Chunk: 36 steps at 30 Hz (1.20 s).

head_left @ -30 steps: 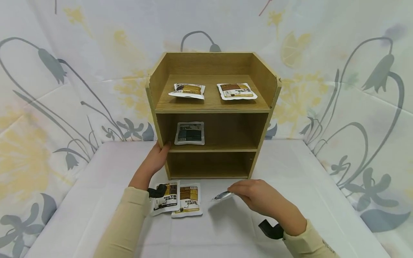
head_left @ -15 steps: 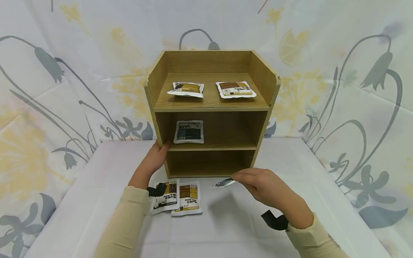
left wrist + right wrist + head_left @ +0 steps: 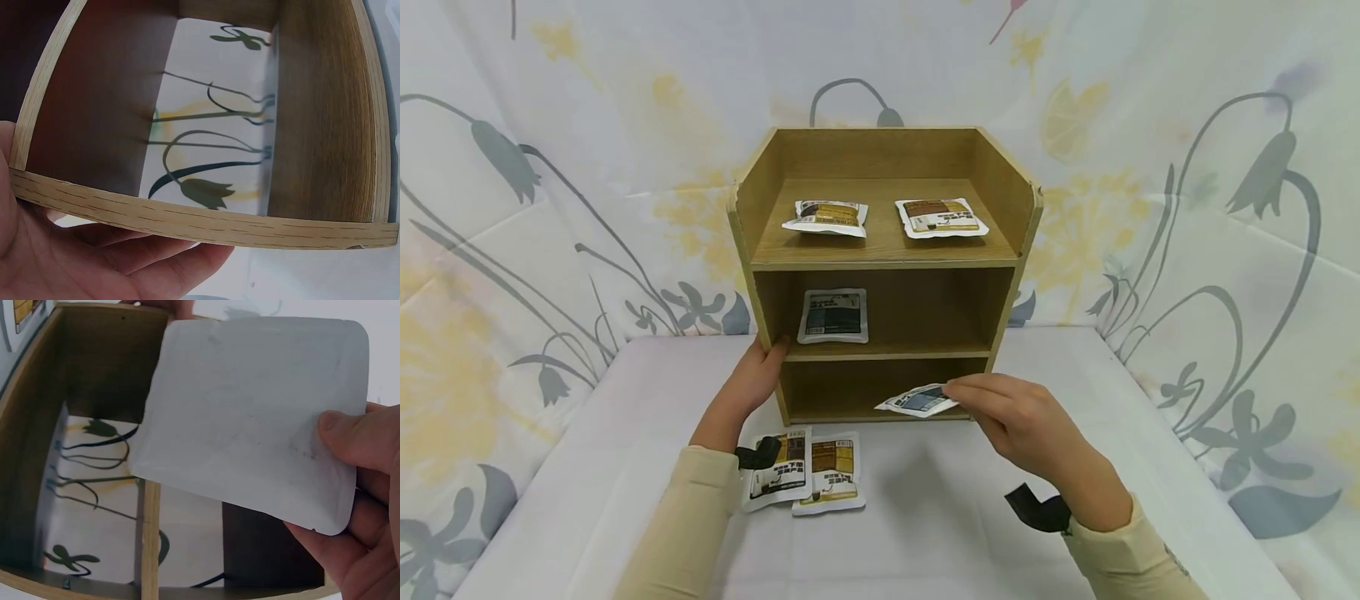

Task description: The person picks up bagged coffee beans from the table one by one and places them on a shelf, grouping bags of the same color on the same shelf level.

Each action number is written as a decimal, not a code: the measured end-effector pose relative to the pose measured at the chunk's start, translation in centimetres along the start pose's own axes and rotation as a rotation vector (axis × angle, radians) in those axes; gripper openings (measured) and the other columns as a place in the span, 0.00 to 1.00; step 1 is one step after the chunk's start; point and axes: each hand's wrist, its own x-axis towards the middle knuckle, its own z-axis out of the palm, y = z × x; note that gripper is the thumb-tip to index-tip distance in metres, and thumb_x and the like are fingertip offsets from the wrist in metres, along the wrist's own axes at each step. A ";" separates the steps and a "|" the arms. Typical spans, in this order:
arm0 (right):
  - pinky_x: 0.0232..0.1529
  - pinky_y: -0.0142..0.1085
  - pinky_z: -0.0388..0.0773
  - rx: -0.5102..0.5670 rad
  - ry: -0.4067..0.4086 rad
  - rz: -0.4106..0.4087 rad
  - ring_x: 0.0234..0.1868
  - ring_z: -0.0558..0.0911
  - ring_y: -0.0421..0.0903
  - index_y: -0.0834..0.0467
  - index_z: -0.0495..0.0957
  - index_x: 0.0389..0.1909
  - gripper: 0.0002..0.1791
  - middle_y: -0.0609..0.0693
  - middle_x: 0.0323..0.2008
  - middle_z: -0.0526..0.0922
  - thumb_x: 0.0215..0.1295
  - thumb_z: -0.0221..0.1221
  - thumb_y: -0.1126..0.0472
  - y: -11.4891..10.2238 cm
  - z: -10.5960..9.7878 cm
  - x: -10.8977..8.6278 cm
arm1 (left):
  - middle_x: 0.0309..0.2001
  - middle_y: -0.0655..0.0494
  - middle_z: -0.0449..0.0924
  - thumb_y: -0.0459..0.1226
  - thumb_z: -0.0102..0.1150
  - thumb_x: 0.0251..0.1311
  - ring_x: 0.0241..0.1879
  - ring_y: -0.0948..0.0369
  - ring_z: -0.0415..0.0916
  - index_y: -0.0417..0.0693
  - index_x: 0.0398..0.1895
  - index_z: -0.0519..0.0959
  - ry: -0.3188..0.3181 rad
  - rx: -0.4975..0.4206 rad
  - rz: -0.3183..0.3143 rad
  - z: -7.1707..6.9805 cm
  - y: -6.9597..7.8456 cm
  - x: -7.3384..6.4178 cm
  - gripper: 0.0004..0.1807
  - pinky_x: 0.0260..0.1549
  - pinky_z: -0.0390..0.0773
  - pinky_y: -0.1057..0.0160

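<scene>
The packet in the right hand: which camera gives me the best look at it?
The right wrist view: there the packet appears largest, its plain pale back facing the camera and the right hand gripping it. The head view shows it smaller and slanted, but with its printed side. The left wrist view doesn't show it.

In the head view, the left arm [image 3: 681, 517] is positioned between 7 and 8 o'clock and directed toward 1 o'clock. The left hand [image 3: 751, 379] is set in a grip, its fingers [image 3: 181, 269] being bent. The right arm [image 3: 1123, 546] is positioned between 4 and 5 o'clock, with the right hand [image 3: 1018, 417] pointed toward 10 o'clock. A pinch is formed: the right thumb [image 3: 353, 436] is opposed to the other fingers. Both forearms are covered by beige sleeves.
</scene>
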 end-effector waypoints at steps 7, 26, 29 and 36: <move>0.36 0.36 0.82 -0.019 0.163 -0.036 0.37 0.87 0.48 0.61 0.85 0.42 0.16 0.51 0.38 0.87 0.74 0.47 0.64 0.3 0.0 1.1 | 0.73 0.38 0.52 0.55 0.28 0.74 0.70 0.41 0.58 0.49 0.78 0.38 0.011 0.008 0.005 -0.1 0.1 0.1 0.37 0.67 0.57 0.38; 0.34 0.42 0.82 -0.085 0.270 0.095 0.38 0.87 0.51 0.62 0.86 0.42 0.17 0.54 0.40 0.88 0.74 0.49 0.61 1.4 0.5 0.9 | 0.73 0.38 0.52 0.53 0.28 0.74 0.69 0.42 0.59 0.47 0.78 0.39 0.015 0.000 -0.001 -0.2 0.3 0.2 0.36 0.68 0.57 0.39; 0.33 0.43 0.82 -0.089 0.284 0.106 0.37 0.87 0.52 0.63 0.86 0.42 0.17 0.55 0.40 0.88 0.74 0.49 0.61 1.5 0.6 0.7 | 0.72 0.38 0.54 0.53 0.28 0.74 0.68 0.41 0.60 0.47 0.78 0.40 0.017 0.004 -0.003 -0.2 0.2 0.2 0.36 0.68 0.57 0.39; 0.33 0.44 0.82 -0.105 0.302 0.122 0.37 0.87 0.54 0.65 0.86 0.42 0.17 0.57 0.39 0.88 0.74 0.50 0.60 1.8 1.1 0.5 | 0.74 0.38 0.51 0.54 0.28 0.74 0.70 0.42 0.58 0.48 0.78 0.39 0.018 0.008 -0.001 0.0 0.0 0.2 0.37 0.68 0.56 0.39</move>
